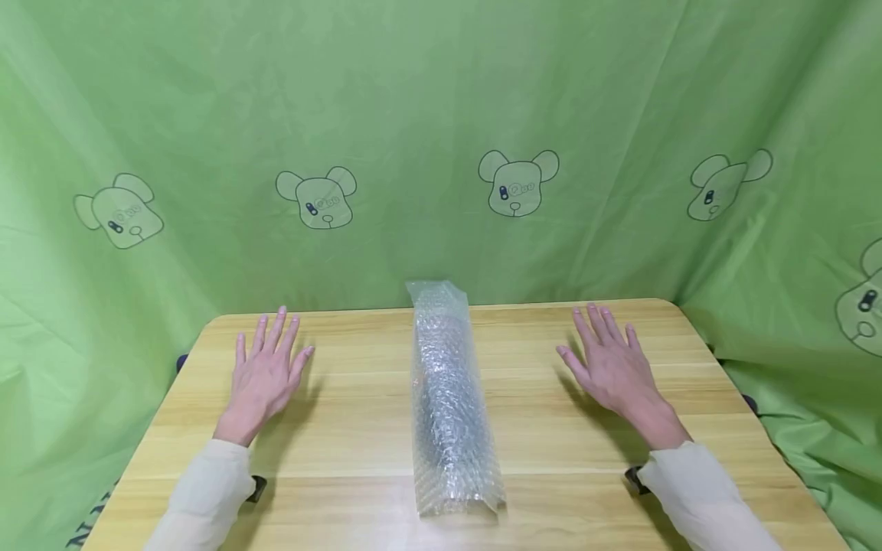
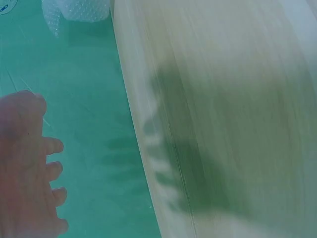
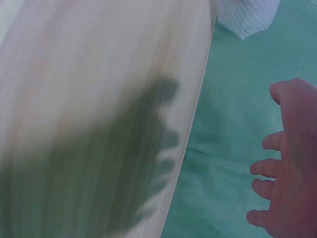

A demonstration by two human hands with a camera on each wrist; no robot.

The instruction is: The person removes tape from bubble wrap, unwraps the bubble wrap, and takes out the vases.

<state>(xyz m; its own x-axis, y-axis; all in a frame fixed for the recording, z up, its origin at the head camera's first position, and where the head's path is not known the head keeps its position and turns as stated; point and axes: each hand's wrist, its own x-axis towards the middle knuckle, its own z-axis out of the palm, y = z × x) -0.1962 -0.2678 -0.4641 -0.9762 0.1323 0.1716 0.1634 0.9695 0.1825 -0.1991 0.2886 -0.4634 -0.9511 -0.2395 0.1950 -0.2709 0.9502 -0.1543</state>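
A long bubble-wrapped package (image 1: pixel 451 398) lies lengthwise down the middle of the table, its far end poking past the back edge. What is inside the wrap cannot be made out. To its left, my left hand (image 1: pixel 265 379) is held palm down above the wood with fingers spread and holds nothing. My right hand (image 1: pixel 616 375) hovers likewise on the other side, fingers straight, touching nothing. Both wrist views show a shadow of the hand on the table, and a corner of bubble wrap (image 2: pixel 86 9) appears at the top of the left wrist view.
The wooden table (image 1: pixel 344 428) has rounded far corners. Green cloth (image 1: pixel 413 99) printed with bear heads hangs behind it and along both sides. A small dark device (image 1: pixel 256 488) is worn under the left sleeve, and another dark device (image 1: pixel 635 480) under the right.
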